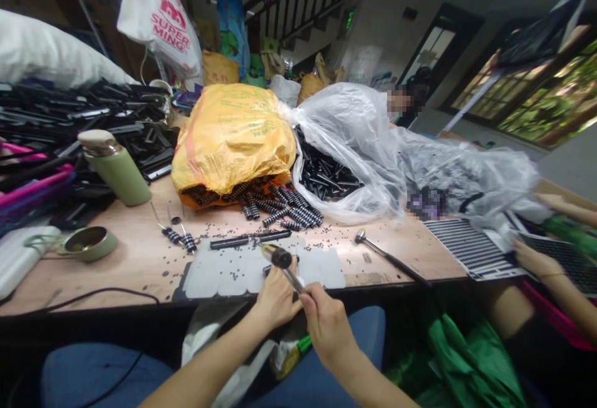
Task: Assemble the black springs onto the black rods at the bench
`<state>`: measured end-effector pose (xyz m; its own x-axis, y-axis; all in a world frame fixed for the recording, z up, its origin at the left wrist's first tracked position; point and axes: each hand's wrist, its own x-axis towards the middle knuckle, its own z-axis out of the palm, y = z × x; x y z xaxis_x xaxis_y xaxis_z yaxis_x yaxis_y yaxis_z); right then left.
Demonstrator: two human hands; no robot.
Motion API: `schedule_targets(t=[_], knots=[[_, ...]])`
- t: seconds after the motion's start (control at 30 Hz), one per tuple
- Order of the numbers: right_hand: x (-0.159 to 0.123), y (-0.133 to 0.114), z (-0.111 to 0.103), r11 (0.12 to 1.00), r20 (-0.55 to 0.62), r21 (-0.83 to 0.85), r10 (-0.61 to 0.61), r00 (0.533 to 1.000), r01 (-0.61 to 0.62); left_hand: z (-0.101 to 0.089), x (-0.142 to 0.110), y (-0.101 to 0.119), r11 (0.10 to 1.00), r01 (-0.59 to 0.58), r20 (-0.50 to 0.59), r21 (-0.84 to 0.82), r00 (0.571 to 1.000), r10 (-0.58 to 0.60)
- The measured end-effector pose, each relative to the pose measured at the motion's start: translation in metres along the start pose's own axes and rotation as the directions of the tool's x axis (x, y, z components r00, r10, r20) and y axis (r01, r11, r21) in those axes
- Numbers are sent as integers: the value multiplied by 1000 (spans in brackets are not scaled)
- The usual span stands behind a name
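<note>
My right hand (328, 323) is closed round the handle of a small hammer (281, 259), whose black and yellow head hangs over a grey mat (224, 271) at the table's front edge. My left hand (275, 301) is curled just left of the handle, pinching something small that I cannot make out against the mat. Two black rods (249, 239) lie just beyond the mat. Several black springs (280, 206) spill from a yellow bag (233, 134).
A second hammer (389, 257) lies to the right. A clear bag of black parts (354, 153) sits behind. A green flask (119, 168) and its cup (88, 243) stand left. Another person's hand (536, 262) rests on striped trays (466, 246) at right.
</note>
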<state>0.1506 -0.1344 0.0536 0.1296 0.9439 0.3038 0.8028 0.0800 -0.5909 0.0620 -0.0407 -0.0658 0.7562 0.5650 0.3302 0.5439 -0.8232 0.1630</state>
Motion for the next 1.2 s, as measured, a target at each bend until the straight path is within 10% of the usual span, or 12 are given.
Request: schedule_targets(t=[0.27,0.6,0.73,0.87,1.0,1.2], knots=[[-2,31,44,863,220,-501,194,956,-60,-1,8,-8,1000,-22,-8,-14,1000,21],[35,93,-1,757,-7,-616,273,962,-219,-50,13,-5,990,130,147,56,980,-137],[39,145,3,678,-66,-699,256,964,-228,-67,44,-59,932,345,-6,112,938,-346],[52,158,6,726,-97,-658,182,979,-200,-68,116,-133,761,633,-80,141,773,-629],[106,150,-4,849,-91,-499,146,985,-172,-52,153,-158,764,629,10,145,771,-637],[233,174,-10,829,-127,-466,283,951,-309,-41,144,-147,848,520,5,100,852,-523]])
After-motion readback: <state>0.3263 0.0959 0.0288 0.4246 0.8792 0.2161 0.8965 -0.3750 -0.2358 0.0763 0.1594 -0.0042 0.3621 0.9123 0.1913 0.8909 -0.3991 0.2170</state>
